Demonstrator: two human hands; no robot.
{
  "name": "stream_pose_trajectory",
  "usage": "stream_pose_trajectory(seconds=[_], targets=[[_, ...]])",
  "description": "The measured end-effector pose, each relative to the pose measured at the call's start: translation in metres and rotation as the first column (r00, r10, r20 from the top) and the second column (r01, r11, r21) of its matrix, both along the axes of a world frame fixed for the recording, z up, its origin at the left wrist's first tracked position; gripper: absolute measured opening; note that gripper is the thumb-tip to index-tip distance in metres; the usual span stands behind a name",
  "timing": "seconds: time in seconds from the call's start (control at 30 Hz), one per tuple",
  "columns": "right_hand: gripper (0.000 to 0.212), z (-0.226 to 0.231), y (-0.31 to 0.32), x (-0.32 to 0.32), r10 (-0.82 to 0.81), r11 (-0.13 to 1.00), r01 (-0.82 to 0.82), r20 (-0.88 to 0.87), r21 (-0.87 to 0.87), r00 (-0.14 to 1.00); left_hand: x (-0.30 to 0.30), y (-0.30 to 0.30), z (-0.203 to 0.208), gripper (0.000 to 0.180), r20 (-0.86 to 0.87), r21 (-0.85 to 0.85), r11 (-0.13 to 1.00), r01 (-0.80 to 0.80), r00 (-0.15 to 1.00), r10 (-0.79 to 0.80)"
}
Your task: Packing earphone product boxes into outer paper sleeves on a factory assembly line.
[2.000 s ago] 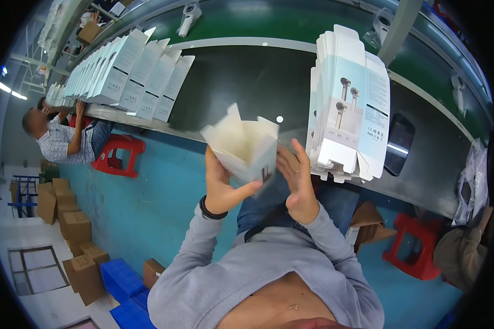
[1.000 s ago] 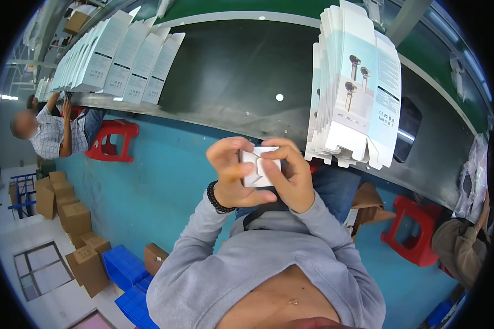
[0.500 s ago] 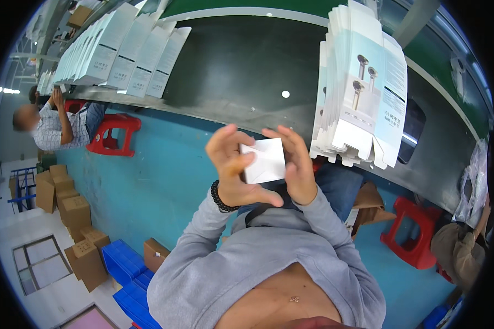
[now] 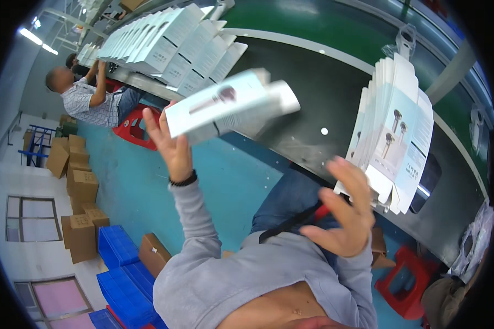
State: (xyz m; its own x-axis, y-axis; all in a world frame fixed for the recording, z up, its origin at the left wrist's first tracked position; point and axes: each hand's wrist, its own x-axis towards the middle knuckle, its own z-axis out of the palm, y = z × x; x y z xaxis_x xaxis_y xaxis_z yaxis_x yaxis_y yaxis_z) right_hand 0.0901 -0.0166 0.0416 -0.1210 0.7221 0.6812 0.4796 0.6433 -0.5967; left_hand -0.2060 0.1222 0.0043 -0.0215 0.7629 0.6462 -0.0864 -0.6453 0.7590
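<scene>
Carton (image 4: 217,108) blurry at left hand (image 4: 173,152)

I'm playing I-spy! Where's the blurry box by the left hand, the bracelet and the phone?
Blurry box (image 4: 219,103), head view: its picture side.
Bracelet (image 4: 183,180), head view: front of band.
Phone (image 4: 430,178), head view: its dark face.

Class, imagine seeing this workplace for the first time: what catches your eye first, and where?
The eye falls first on the tilted, blurred box at the left hand, left of centre. Next come the stack of flat cartons on the dark table's right side, and the row of pale boxes at upper left.
</scene>
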Motion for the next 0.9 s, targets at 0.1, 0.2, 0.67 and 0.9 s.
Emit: stream_pose_trajectory(seconds=[0.1,0.2,0.67,0.9], targets=[[0.046,-0.008,-0.019,0.022,-0.115,0.993,0.117,-0.085,0.024,0.990,-0.023,0.051,-0.054,0.081,-0.101,0.023,0.970,-0.244,0.964,0.245],[0.041,-0.017,-0.022,0.033,-0.280,0.959,0.282,-0.111,0.003,0.954,-0.015,0.070,-0.068,0.076,-0.038,0.009,0.970,-0.244,0.969,0.244],[0.037,-0.023,-0.023,0.039,-0.288,0.956,0.294,-0.161,0.013,0.944,0.001,0.101,-0.088,0.074,-0.043,0.080,0.940,-0.333,0.941,0.337],[0.041,-0.012,-0.040,0.057,-0.474,0.881,0.471,0.108,0.049,0.874,0.004,0.100,-0.106,0.090,-0.425,0.116,0.808,-0.578,0.706,0.566]])
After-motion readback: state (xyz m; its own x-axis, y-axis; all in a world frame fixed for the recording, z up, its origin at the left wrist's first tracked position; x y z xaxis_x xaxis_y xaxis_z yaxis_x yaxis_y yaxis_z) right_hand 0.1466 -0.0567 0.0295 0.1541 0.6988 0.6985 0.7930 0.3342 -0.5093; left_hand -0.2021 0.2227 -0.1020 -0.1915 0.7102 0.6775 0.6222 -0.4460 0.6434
